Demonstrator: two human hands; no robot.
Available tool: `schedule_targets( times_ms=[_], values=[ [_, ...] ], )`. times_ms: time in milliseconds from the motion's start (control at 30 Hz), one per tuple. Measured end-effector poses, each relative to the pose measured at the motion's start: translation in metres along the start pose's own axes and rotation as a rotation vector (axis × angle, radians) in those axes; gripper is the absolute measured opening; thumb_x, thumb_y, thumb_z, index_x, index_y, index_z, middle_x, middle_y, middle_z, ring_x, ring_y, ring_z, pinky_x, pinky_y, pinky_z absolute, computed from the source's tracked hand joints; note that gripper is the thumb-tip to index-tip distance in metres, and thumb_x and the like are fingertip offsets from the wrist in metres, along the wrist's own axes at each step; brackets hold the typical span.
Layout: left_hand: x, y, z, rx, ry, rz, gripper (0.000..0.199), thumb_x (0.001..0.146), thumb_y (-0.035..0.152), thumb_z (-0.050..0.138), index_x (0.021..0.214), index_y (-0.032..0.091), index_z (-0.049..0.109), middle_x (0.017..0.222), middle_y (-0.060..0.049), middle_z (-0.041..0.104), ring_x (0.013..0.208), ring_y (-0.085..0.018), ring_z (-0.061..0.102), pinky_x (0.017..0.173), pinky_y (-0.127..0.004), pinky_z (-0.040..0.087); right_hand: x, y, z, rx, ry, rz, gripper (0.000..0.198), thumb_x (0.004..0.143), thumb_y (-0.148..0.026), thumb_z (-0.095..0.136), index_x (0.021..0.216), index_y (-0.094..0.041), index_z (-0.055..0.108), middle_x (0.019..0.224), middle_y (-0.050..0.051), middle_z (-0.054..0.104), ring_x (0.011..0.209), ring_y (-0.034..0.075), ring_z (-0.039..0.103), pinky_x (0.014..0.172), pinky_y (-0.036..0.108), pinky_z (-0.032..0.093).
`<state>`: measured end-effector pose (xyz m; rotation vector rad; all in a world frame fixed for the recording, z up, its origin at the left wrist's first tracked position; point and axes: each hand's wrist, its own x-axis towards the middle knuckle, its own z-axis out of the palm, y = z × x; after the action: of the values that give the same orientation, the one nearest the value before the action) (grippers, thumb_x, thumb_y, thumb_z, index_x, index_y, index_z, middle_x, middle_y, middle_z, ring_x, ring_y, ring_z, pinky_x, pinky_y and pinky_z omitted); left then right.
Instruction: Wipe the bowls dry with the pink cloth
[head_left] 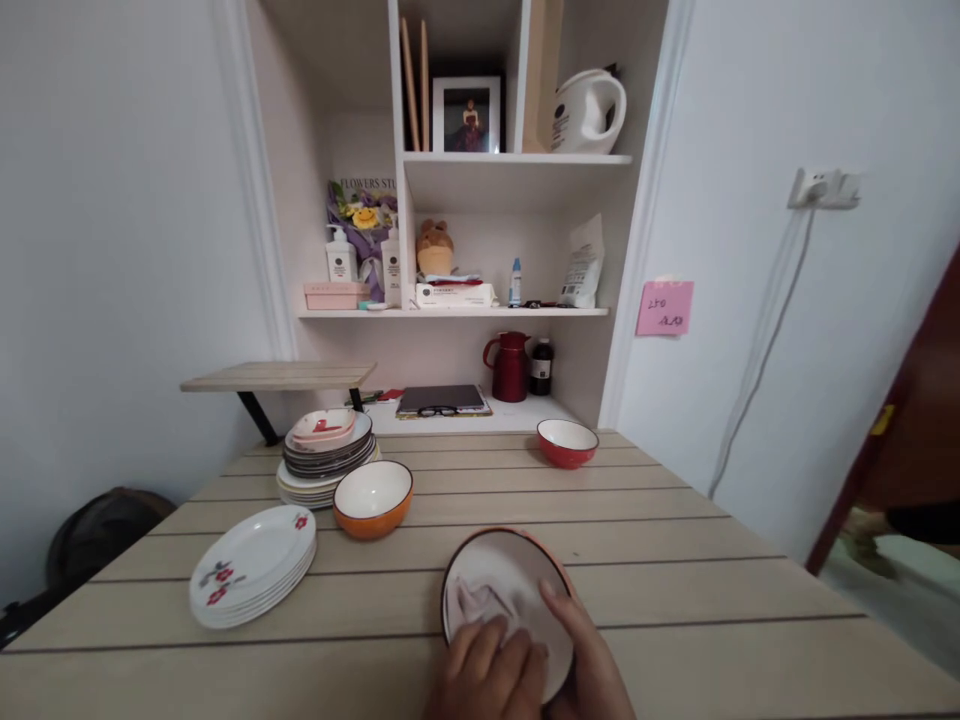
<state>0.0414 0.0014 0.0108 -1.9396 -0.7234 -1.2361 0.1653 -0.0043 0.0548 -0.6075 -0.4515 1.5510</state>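
A bowl [525, 570] with a white inside and a dark rim is held near the table's front edge, its opening tipped toward me. My right hand [589, 655] grips it by the right side, thumb over the rim and the other fingers hidden beneath. Inside the bowl, my left hand [491, 670] presses a pale crumpled cloth [480, 600] with bent fingers. Left of the hands stands an orange bowl [373, 500], white inside. Beyond them on the right sits a red bowl [568, 443].
White flowered plates [255, 565] lie stacked at the left. Behind them rises a taller pile of plates [328, 460] topped by small pink dishes. A raised wooden shelf [281, 376] overhangs the back left. A red jug [510, 366] stands in the white shelving.
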Motion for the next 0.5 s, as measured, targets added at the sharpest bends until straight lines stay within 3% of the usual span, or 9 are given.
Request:
schedule_targets(
  times_ms=[133,267,367,500],
  values=[
    [0.024,-0.035,-0.038,-0.129,-0.242,0.180,0.032,0.110,0.026,0.039,0.106,0.025,0.071,0.096,0.002,0.075,0.097,-0.014,0.069,0.099,-0.029,0.048,-0.006,0.001,0.007,0.034,0.035,0.051,0.046,0.068,-0.038,0.090,0.107,-0.018,0.076,0.103,0.010,0.081,0.095,0.031,0.075,0.089,0.043,0.059],
    [0.035,-0.059,-0.054,-0.173,-0.408,0.311,0.021,0.108,0.027,0.048,0.107,0.027,0.069,0.099,0.002,0.074,0.097,-0.014,0.067,0.102,-0.031,0.048,-0.006,0.002,0.008,0.007,0.020,0.048,0.065,0.070,-0.038,0.089,0.130,-0.020,0.069,0.099,0.009,0.082,0.094,0.031,0.076,0.087,0.043,0.059],
    [0.033,-0.059,-0.051,-0.151,-0.374,0.311,0.022,0.108,0.025,0.046,0.106,0.025,0.069,0.102,0.000,0.075,0.097,-0.015,0.068,0.100,-0.032,0.049,-0.004,0.001,0.005,-0.013,-0.038,0.051,0.076,0.071,-0.037,0.090,0.140,-0.020,0.063,0.108,0.010,0.081,0.097,0.031,0.075,0.088,0.042,0.058],
    [0.023,-0.045,-0.037,-0.109,-0.141,0.215,0.037,0.109,0.017,0.035,0.095,0.021,0.070,0.098,0.001,0.076,0.095,-0.016,0.069,0.100,-0.032,0.046,-0.006,-0.003,0.005,-0.013,-0.083,0.025,0.088,0.069,-0.031,0.091,0.148,-0.024,0.054,0.118,0.010,0.078,0.100,0.030,0.074,0.093,0.042,0.055]
  ],
)
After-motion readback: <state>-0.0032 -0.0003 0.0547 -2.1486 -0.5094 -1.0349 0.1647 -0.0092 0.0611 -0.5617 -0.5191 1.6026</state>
